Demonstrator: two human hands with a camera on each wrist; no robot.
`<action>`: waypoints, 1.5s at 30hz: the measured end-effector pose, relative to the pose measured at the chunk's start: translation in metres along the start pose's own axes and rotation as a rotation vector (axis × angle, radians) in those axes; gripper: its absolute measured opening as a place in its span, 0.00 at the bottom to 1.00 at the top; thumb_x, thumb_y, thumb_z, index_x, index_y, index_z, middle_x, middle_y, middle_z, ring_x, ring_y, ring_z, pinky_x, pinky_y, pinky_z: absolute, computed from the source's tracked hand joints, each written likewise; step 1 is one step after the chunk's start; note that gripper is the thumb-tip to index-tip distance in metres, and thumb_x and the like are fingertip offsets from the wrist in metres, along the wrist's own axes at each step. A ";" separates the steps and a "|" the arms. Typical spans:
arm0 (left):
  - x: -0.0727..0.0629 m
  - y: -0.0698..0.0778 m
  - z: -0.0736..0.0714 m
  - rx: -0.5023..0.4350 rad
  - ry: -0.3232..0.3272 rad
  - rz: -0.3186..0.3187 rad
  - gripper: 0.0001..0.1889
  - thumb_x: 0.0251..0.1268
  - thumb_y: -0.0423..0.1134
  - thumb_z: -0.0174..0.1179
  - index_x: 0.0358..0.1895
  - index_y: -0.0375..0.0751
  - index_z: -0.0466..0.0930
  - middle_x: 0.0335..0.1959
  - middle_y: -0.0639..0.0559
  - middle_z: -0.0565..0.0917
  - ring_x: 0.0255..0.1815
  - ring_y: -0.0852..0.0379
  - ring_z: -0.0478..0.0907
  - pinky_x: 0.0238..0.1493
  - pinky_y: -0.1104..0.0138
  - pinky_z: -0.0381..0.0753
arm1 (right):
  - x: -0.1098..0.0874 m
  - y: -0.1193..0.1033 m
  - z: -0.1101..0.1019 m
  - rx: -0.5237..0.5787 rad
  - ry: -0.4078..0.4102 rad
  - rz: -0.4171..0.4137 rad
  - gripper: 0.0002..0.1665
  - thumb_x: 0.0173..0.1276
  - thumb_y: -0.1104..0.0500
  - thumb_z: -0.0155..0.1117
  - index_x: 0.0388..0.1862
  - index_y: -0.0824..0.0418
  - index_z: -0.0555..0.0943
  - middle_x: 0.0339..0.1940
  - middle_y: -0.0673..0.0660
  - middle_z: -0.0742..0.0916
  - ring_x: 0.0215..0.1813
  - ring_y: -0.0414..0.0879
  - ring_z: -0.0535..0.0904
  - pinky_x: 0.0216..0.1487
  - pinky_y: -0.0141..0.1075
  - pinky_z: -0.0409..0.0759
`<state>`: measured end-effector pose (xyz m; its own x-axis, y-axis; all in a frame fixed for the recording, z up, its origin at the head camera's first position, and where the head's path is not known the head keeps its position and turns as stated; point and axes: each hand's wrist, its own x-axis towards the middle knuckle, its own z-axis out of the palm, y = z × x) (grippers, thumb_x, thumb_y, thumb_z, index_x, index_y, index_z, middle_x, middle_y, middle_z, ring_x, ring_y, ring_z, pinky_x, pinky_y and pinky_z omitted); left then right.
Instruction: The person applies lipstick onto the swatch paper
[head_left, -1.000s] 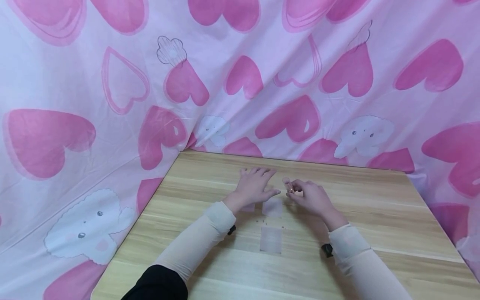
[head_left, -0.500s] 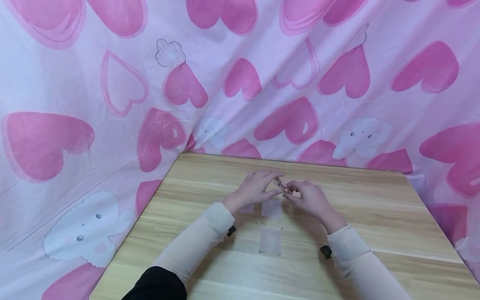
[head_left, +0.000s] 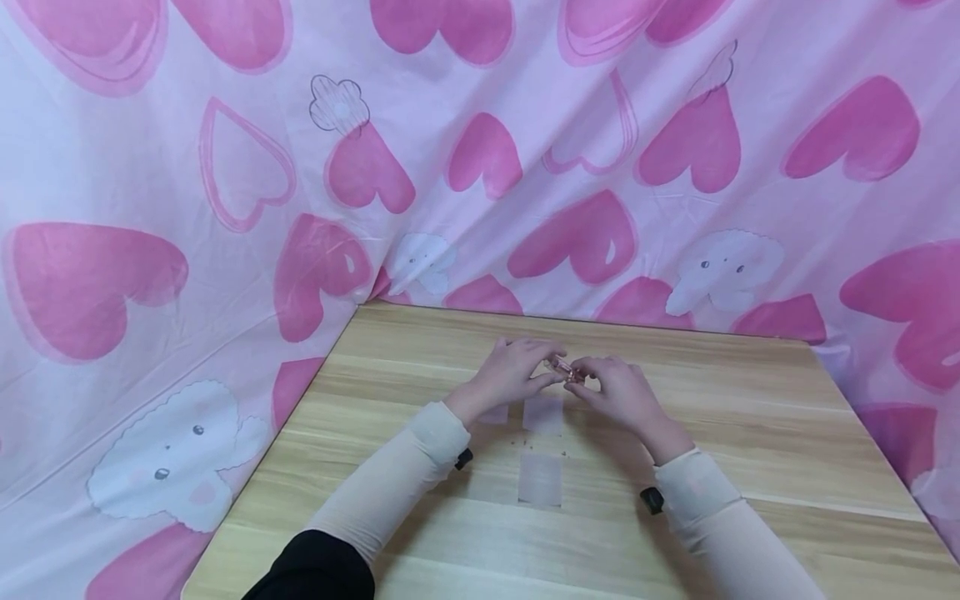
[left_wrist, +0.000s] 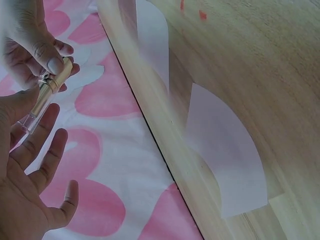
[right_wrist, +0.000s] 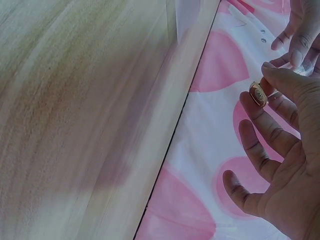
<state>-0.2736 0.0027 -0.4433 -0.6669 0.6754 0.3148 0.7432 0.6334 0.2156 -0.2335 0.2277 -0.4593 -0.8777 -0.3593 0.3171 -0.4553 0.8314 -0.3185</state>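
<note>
A small lipstick tube [head_left: 564, 369], gold with a clear end, spans the space between both hands above the far part of the table. My left hand [head_left: 508, 368] pinches the clear end between thumb and fingers. On the gold end, the thumb and forefinger of my right hand [head_left: 622, 398] keep a pinch, the remaining fingers spread loosely. The left wrist view shows the tube [left_wrist: 46, 92] lying slantwise from one hand to the other. Its round gold base [right_wrist: 258, 95] faces the camera in the right wrist view.
Pale square sheets lie on the wooden table [head_left: 750, 433]: a near sheet [head_left: 541, 480], a farther sheet [head_left: 543, 416], and one partly under the left hand. Small reddish crumbs [left_wrist: 202, 15] are scattered between them. A pink heart-patterned cloth [head_left: 480, 158] hangs behind the table.
A second ago the right hand alone held the tube, with the left hand spread beside it. The left hand has since closed on the clear end, and the tube has tilted toward it.
</note>
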 end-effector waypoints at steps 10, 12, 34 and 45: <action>0.000 0.000 0.000 0.022 0.010 0.001 0.18 0.70 0.58 0.61 0.57 0.60 0.79 0.50 0.68 0.85 0.57 0.63 0.78 0.52 0.58 0.68 | -0.002 -0.002 0.001 -0.047 0.013 -0.015 0.19 0.67 0.45 0.71 0.51 0.52 0.86 0.39 0.46 0.89 0.42 0.48 0.81 0.41 0.53 0.76; 0.000 0.000 0.000 0.027 0.011 0.001 0.17 0.70 0.59 0.60 0.57 0.60 0.79 0.50 0.68 0.85 0.57 0.63 0.78 0.53 0.57 0.68 | -0.002 -0.002 0.001 -0.054 0.011 -0.011 0.19 0.66 0.45 0.71 0.52 0.51 0.86 0.39 0.46 0.89 0.43 0.47 0.81 0.42 0.54 0.76; -0.003 0.001 -0.002 0.037 0.001 0.000 0.18 0.69 0.59 0.61 0.57 0.60 0.81 0.50 0.68 0.85 0.56 0.63 0.79 0.52 0.60 0.68 | -0.003 -0.002 0.004 -0.062 0.014 -0.021 0.19 0.66 0.44 0.71 0.52 0.50 0.86 0.39 0.45 0.89 0.44 0.47 0.80 0.45 0.56 0.75; 0.000 -0.002 0.001 -0.219 0.031 -0.047 0.14 0.68 0.55 0.64 0.52 0.58 0.84 0.46 0.68 0.85 0.51 0.67 0.78 0.61 0.57 0.71 | -0.002 -0.003 0.004 0.022 0.038 -0.022 0.18 0.67 0.46 0.71 0.52 0.52 0.86 0.42 0.49 0.89 0.43 0.49 0.81 0.45 0.55 0.75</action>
<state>-0.2752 0.0014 -0.4448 -0.7016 0.6328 0.3275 0.7076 0.5647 0.4248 -0.2312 0.2242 -0.4629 -0.8615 -0.3606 0.3575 -0.4779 0.8138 -0.3307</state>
